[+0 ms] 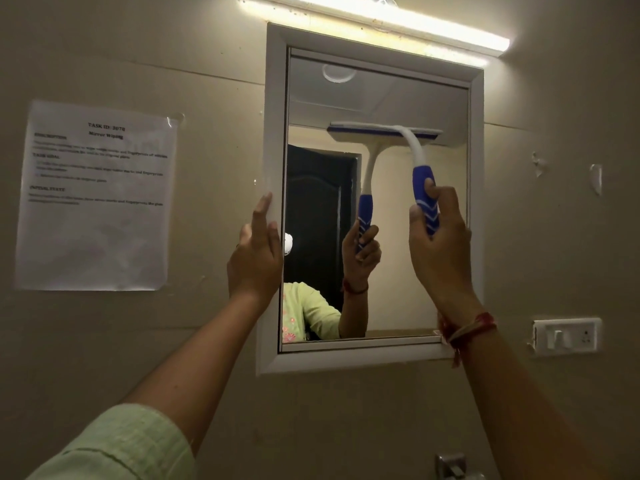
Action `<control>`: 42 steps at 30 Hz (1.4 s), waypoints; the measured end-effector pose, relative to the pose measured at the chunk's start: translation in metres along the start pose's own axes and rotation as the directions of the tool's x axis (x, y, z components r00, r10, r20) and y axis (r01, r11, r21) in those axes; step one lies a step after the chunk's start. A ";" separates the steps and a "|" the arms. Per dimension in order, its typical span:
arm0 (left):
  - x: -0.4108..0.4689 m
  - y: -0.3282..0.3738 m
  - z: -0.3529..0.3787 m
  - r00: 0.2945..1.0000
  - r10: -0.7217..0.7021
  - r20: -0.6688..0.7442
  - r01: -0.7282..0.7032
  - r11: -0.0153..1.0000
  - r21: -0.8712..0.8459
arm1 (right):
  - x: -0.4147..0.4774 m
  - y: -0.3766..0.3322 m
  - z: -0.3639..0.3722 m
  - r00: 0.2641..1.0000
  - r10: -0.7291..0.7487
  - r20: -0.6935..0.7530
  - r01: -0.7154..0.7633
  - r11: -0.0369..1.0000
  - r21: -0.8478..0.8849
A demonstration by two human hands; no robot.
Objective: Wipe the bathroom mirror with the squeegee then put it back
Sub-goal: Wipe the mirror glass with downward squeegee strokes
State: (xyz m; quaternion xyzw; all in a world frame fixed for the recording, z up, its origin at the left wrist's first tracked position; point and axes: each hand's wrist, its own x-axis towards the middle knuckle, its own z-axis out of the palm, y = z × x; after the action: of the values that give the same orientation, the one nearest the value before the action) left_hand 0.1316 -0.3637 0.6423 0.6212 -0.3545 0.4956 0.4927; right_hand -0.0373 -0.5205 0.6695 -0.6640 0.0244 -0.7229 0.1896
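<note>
A white-framed mirror (273, 140) hangs on the beige wall. A blue and white squeegee (414, 147) has its blade pressed flat against the upper part of the glass, handle hanging down to the right. My right hand (438, 244) is closed around the blue handle, thumb on top. My left hand (254, 251) rests flat against the mirror's left frame edge, fingers straight and together, holding nothing. The glass reflects the squeegee, the hand and a dark door.
A printed task sheet (97, 195) is taped to the wall left of the mirror. A tube light (381, 20) glows above it. A switch plate (566, 336) sits at the right, a small hook (595, 178) above it, and a metal fitting (450, 465) below.
</note>
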 end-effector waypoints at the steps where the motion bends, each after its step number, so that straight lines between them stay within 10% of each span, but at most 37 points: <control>1: 0.000 0.000 0.000 1.000 0.001 -0.001 -0.001 1.000 -0.001 | -0.009 0.003 -0.003 1.000 -0.001 0.003 0.001 1.000 -0.004; 42: -0.001 -0.003 0.004 1.000 -0.008 -0.007 0.008 1.000 0.015 | -0.111 0.032 -0.022 0.995 0.089 0.048 -0.091 0.995 0.039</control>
State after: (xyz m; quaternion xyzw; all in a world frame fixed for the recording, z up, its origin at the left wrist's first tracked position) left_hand 0.1353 -0.3663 0.6401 0.6246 -0.3465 0.4987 0.4911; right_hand -0.0459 -0.5205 0.5524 -0.6746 0.0351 -0.6986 0.2359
